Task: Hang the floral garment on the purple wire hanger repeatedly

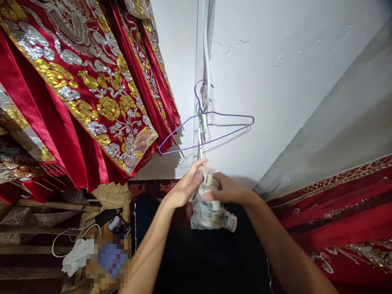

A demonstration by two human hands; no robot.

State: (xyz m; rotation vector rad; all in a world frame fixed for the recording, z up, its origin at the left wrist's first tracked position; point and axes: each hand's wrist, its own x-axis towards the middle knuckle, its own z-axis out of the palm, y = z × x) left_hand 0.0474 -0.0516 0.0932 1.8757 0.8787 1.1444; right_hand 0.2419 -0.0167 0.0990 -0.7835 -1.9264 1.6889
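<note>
A bunched, pale cloth with a green pattern [211, 210] is between my hands, in front of my dark clothing. It is blurred, and its lower part hangs down with a light-coloured end to the right. My left hand [185, 185] grips its upper left side, thumb across the front and fingers pointing up. On the other side, my right hand [228, 188] closes around the upper part, its fingertips hidden behind the cloth. Just above them, a purple wire hanger [211, 141] hangs on a white strip [206, 49] against the wall, with no garment on it.
Red garments with gold and silver sequins [107, 106] hang at left. More red embellished fabric [343, 228] is at lower right. At lower left, a phone [119, 225], a white cable [55, 243] and crumpled white tissue [78, 257] lie by wooden slats [30, 250].
</note>
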